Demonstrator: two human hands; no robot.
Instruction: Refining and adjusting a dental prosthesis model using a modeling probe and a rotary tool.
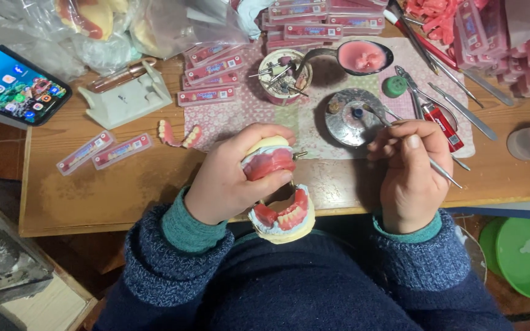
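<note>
Your left hand (228,178) was curled around the upper half of a hinged denture model (269,158), fingers and thumb closed on its pink wax and pale plaster just left of the frame's centre. The lower half (283,217), with a row of teeth set in pink wax, hung open below it at the near edge of the wooden worktop (124,190), over your lap.

Your right hand (409,178), right of centre, pinched a thin metal instrument (443,171) between thumb and fingers, its far end reaching up toward a round metal dish (351,119) on the patterned cloth (246,110).

Above the dish lay a spoon holding pink wax (363,56), and beside it a small cup of burs (283,76). A red lighter (446,127) rested just right of your hand. Flat cards of spare teeth (102,150) lay at the left of the worktop, with a phone (13,83) in the upper left corner and a green bowl (529,257) at lower right.
</note>
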